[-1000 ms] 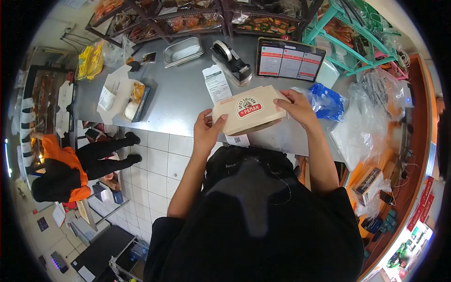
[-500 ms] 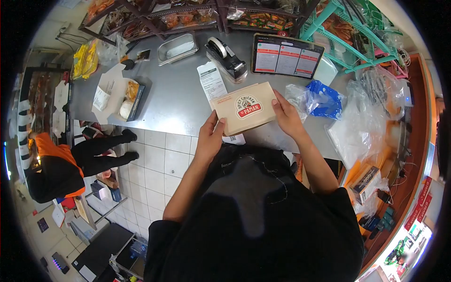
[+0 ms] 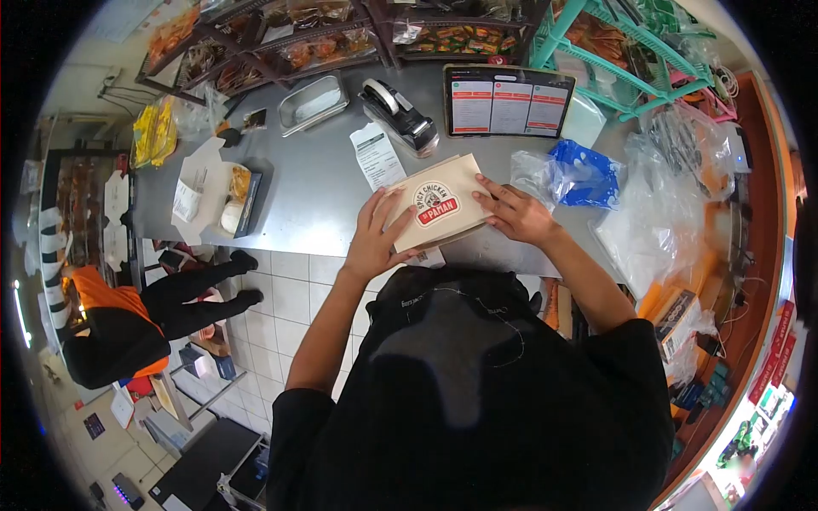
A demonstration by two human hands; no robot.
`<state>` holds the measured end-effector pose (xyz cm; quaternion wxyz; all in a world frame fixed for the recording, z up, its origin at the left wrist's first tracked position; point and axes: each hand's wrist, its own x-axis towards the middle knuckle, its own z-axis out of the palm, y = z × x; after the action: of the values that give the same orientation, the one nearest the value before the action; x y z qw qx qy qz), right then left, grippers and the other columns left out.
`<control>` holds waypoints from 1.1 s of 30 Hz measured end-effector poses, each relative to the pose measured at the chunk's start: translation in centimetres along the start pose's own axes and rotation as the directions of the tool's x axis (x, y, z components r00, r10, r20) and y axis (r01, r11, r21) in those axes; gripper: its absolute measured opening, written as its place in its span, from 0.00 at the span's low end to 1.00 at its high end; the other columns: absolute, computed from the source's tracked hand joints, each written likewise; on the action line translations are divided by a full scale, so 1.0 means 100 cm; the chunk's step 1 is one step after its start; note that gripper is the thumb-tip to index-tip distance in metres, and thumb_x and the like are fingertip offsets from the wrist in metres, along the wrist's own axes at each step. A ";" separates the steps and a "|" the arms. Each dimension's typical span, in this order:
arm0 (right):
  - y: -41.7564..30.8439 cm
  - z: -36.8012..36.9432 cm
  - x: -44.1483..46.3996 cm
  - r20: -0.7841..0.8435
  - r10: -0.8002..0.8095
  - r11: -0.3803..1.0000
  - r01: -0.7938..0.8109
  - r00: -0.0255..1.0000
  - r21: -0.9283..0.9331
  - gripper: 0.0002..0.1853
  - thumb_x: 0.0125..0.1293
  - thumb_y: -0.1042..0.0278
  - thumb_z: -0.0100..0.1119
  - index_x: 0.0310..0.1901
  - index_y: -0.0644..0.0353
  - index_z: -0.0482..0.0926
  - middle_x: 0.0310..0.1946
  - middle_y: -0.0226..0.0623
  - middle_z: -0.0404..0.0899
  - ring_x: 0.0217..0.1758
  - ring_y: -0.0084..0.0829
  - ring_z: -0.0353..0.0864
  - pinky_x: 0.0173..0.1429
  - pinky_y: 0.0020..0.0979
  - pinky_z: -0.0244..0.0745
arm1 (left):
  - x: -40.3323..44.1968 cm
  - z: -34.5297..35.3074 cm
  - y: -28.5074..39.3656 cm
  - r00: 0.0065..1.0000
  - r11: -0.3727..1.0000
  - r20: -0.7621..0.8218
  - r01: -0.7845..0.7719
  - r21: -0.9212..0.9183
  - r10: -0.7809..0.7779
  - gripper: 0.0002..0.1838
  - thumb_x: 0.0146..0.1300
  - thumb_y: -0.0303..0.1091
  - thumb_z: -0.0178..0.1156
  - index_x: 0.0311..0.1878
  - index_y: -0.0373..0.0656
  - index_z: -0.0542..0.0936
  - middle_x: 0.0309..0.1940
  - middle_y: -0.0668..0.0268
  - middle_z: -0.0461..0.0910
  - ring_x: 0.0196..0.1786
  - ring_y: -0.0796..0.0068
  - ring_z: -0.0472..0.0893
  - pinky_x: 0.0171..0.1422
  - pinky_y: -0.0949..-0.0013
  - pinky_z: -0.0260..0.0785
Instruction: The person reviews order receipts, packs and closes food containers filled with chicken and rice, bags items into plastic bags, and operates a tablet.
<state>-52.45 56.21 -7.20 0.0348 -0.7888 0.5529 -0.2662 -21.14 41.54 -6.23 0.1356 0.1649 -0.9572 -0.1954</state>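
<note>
A closed cream carton (image 3: 436,204) with a red and black chicken label is held between both hands, tilted, at the front edge of the metal table (image 3: 298,196). My left hand (image 3: 373,234) grips its left side, fingers on the lid and thumb low at the front edge. On the right side my right hand (image 3: 515,213) holds it, fingertips resting on the top. A printed receipt (image 3: 377,155) lies just behind the carton, partly under it. Behind that stands a black tape dispenser (image 3: 399,115).
An open box with food (image 3: 237,200) sits at the left, a metal tray (image 3: 313,104) behind it. A tablet (image 3: 509,100), a blue packet (image 3: 586,175) and plastic bags (image 3: 652,213) are at the right. A person in orange and black (image 3: 119,319) stands at far left.
The carton's lid has come down flatter, and the box now tilts up to the right. My left hand's fingers have spread over its left side; my right fingers have moved onto its top.
</note>
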 end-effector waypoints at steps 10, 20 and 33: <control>0.010 0.000 0.003 0.005 -0.142 0.982 0.142 0.990 -0.124 0.28 0.56 0.61 0.72 0.60 0.51 0.79 0.70 0.39 0.70 0.52 0.39 0.81 0.56 0.36 0.80 | 0.010 -0.006 0.018 0.993 0.988 0.062 -0.102 0.117 0.096 0.28 0.62 0.52 0.65 0.65 0.55 0.78 0.73 0.60 0.66 0.78 0.53 0.59 0.80 0.42 0.49; 0.032 -0.004 0.123 -0.135 0.387 0.897 -0.339 0.912 0.282 0.31 0.56 0.56 0.74 0.59 0.63 0.77 0.56 0.52 0.79 0.57 0.51 0.80 0.61 0.42 0.76 | 0.043 0.029 0.055 0.986 0.991 -0.103 -0.132 0.025 0.134 0.20 0.58 0.29 0.62 0.56 0.45 0.82 0.63 0.68 0.78 0.70 0.67 0.73 0.75 0.57 0.65; 0.081 0.049 0.199 0.289 0.477 0.731 -0.557 0.830 0.395 0.28 0.41 0.65 0.79 0.47 0.61 0.79 0.35 0.41 0.83 0.42 0.40 0.83 0.46 0.35 0.76 | 0.046 0.022 0.060 0.980 0.991 -0.170 -0.115 -0.060 0.104 0.16 0.61 0.30 0.64 0.53 0.44 0.85 0.59 0.67 0.81 0.65 0.66 0.78 0.72 0.57 0.68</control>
<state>-52.26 34.15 -6.60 0.3412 -0.5905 0.6659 -0.3023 -27.55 45.77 -4.74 0.2312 0.1229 -0.9428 -0.2065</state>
